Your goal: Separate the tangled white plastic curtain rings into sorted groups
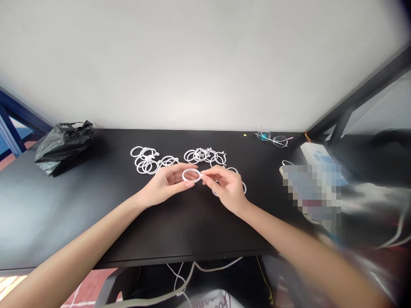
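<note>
A white plastic ring [192,170], like a curtain ring, is held up above the black table between my two hands. My left hand [166,183] is closed on its left side, with the thumb in front and the fingers behind. At the ring's right end, my right hand [230,185] pinches with thumb and forefinger; the small part there is mostly hidden. Behind my left hand lies a group of white rings with rounded tabs [147,159]. Another group of rings with small pointed ends [201,155] sits beyond my hands. More rings [245,188] lie partly hidden behind my right hand.
A crumpled black plastic bag [66,143] stands at the table's far left. Eyeglasses [272,139] rest near the wall on the right. Farther right are a white and blue box [316,154] and a blurred-out object [308,192]. Cables [189,278] hang below the table's front edge.
</note>
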A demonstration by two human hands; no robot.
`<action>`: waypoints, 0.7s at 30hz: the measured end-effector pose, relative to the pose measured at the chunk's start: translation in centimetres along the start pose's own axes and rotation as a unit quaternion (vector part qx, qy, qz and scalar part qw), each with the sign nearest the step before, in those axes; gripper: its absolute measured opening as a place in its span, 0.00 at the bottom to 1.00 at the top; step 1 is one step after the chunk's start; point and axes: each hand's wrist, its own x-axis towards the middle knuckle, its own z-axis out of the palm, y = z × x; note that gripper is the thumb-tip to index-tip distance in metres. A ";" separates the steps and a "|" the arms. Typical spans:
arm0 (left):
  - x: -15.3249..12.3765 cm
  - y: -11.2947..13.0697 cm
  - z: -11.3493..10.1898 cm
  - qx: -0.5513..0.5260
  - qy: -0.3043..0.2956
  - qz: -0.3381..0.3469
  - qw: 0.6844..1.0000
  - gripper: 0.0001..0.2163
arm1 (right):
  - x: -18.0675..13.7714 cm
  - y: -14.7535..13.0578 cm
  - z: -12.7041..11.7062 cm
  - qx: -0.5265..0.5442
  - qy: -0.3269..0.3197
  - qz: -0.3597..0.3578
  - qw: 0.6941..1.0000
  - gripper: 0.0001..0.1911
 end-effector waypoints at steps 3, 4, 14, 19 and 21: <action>0.0 0.0 0.1 0.032 -0.003 -0.001 0.999 0.16 | 0.0 0.1 0.0 -0.006 -0.002 0.013 1.000 0.04; 0.0 0.1 0.1 0.040 -0.001 -0.003 0.999 0.16 | 0.0 0.2 0.1 -0.005 -0.002 0.022 1.000 0.05; 0.2 0.6 0.2 0.064 0.006 0.001 0.998 0.14 | -0.2 -0.2 0.3 0.040 0.002 0.077 0.996 0.08; 0.1 0.6 0.2 0.058 0.001 -0.003 0.998 0.15 | 0.0 -0.4 0.3 0.051 0.011 0.092 0.994 0.10; 0.1 0.6 0.1 0.057 -0.004 0.001 0.998 0.15 | 0.1 -0.5 0.3 0.052 0.014 0.092 0.994 0.10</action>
